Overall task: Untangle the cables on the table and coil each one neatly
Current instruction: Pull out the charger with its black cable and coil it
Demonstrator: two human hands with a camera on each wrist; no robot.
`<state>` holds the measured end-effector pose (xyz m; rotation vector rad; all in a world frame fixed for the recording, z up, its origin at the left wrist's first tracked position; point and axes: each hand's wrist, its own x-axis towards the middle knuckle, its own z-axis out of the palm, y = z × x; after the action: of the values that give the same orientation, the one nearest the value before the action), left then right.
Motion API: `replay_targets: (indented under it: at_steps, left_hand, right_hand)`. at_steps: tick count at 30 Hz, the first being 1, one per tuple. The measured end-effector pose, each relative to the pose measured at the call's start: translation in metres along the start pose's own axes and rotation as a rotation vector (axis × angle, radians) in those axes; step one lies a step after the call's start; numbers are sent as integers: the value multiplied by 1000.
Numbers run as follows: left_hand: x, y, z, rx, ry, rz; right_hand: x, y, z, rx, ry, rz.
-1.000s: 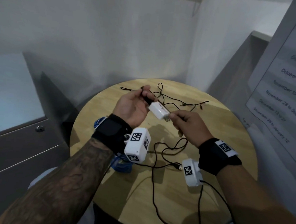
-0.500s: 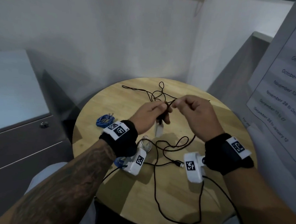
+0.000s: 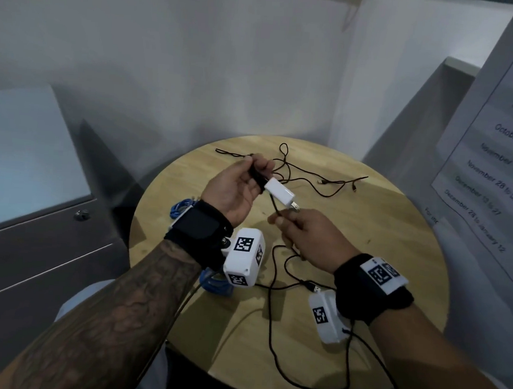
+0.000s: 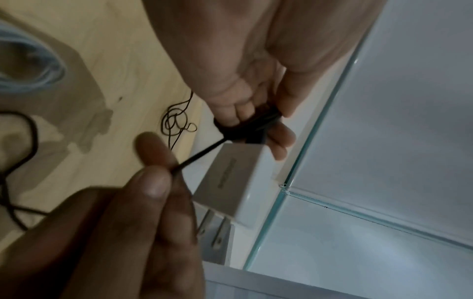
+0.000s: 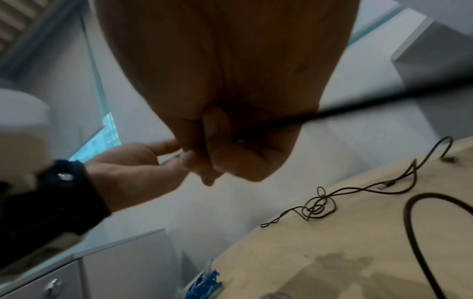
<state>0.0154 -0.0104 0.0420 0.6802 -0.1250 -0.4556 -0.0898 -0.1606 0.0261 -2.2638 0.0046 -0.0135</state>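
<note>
Over the round wooden table (image 3: 383, 233) my left hand (image 3: 237, 187) is palm up and grips several turns of black cable (image 4: 245, 127) wound beside a white plug adapter (image 3: 279, 192). The adapter (image 4: 240, 182) sticks out from the fingers with its metal prongs toward my right hand. My right hand (image 3: 304, 234) pinches a taut stretch of the same black cable (image 4: 197, 157) just below the adapter. The rest of that cable (image 3: 273, 323) hangs down and loops over the near half of the table. A thin black cable (image 3: 311, 175) lies tangled at the far side.
A coiled blue cable (image 3: 181, 209) lies at the table's left edge, and more blue cable (image 3: 215, 285) shows under my left wrist. A grey drawer cabinet (image 3: 33, 239) stands to the left. A wall and a paper notice (image 3: 500, 156) close in the right.
Half a second ago both hands were together, palms down, over the table's middle. Now my left hand has turned palm up with the adapter raised, and my right hand has dropped lower along the cable.
</note>
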Motion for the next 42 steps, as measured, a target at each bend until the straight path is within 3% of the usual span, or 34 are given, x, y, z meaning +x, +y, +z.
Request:
replay_targets:
  at_steps: [3,5,8,10,15,18,21,24,27,29,33,35,38,40,42]
  left_hand:
    - [6,0,-10,72,102,109]
    - [6,-3,-14,249,116,186]
    - [-7,-14,-9,906,-7,310]
    - [-21,-22,0,1135,-171,259]
    - [-29,-28,13,862,-311,-119]
    - [-28,-23,14,509,-252,-256]
    - [-24,-12,11,110,-139,-307]
    - [-14,0,3,-150,-9,-226]
    - [-4,3,-10,-73,78,-63]
    - [0,-4,-16,103,87,35]
    - [-7,-20,-21,821,19,230]
    - [-15,-24,-17,1051,-141,185]
    - [-30,-30,-5,1059,-391,-13]
    - [-36,-32,4,1029,-450,-57]
    - [-38,-30,11,924,-424,-56]
  right_hand:
    - [-10,-9,-3,-50,-121,-45]
    - [-14,-14,-7,-66,-117,-88]
    - [-14,-23,-17,-75,68,-209]
    - [-8,-21,-25,-78,221,-264]
    - [6,9,-33,-41,362,-204]
    - [11,21,-27,67,353,-173]
    - [11,28,-14,60,209,-57]
    - [4,26,2,20,-14,38]
    - [-4,11,12,-84,-118,-11]
    - [-9,-1,12,-149,-131,-81]
    - [-18,-13,-6,-116,-23,-160]
    - [-18,-10,-21,-106,151,-220]
    - [-15,-2,-37,-220,354,-295]
    - [-13,5,-41,-234,412,-280]
    - [-10,10,-41,-77,385,-219]
